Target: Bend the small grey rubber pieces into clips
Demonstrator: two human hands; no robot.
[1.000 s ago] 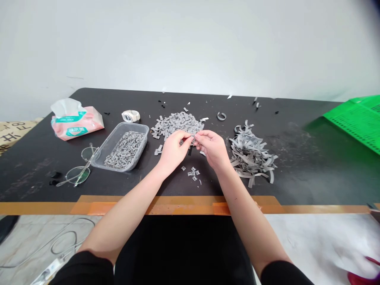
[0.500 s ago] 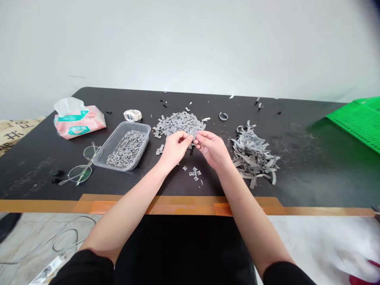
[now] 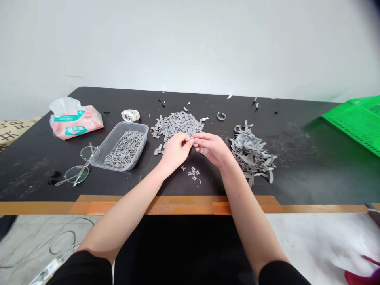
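My left hand (image 3: 175,151) and my right hand (image 3: 214,149) meet fingertip to fingertip above the table, both closed in a pinch. A small grey piece (image 3: 193,139) shows between the fingertips, partly hidden by them. Just behind my hands lies a heap of small flat grey pieces (image 3: 178,123). Several small grey frame-like pieces (image 3: 193,173) lie on the table nearer to me, below my hands. Right of my right hand is a pile of curved grey strips (image 3: 251,152). A clear plastic tub (image 3: 96,157) on the left holds many small grey pieces (image 3: 126,148).
On the black table (image 3: 308,170) at left are eyeglasses (image 3: 77,170), a tissue pack (image 3: 78,120) and a white watch (image 3: 130,115). A curled grey strip (image 3: 221,116) lies near the back. A green perforated basket (image 3: 356,122) stands at right. Brown tape (image 3: 181,205) covers the front edge.
My fingertips have come closer together, and the right fingers now overlap the left thumb and fingertips. The whole view has shifted slightly. The piles and tub look the same.
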